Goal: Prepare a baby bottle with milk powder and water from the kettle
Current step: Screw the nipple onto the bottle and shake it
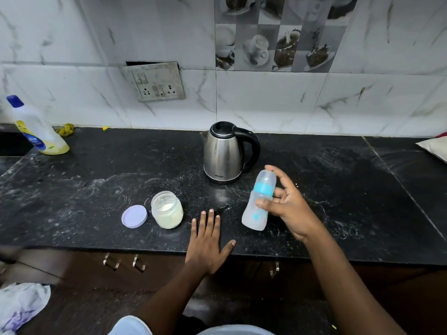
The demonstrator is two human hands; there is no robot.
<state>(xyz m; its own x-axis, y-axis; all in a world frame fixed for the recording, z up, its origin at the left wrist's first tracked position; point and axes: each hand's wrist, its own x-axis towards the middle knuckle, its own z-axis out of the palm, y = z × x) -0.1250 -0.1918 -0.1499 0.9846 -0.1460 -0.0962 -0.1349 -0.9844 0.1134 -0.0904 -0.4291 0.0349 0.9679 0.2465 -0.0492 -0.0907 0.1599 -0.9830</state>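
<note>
My right hand (289, 204) grips a clear baby bottle (258, 201) with a blue ring and a cap on top, tilted just above the black counter (96, 189). My left hand (208, 240) lies flat and open on the counter's front edge, left of the bottle. An open jar of white milk powder (167, 210) stands to the left of that hand, its lilac lid (134, 216) lying beside it. A steel kettle (223, 153) with a black handle stands behind, lid shut.
A tilted bottle of yellow liquid (36, 128) with a blue cap stands at the back left. A wall socket plate (156, 82) is on the tiled wall. A pale packet (435, 148) lies at the right edge. Drawer handles (125, 262) sit below the counter.
</note>
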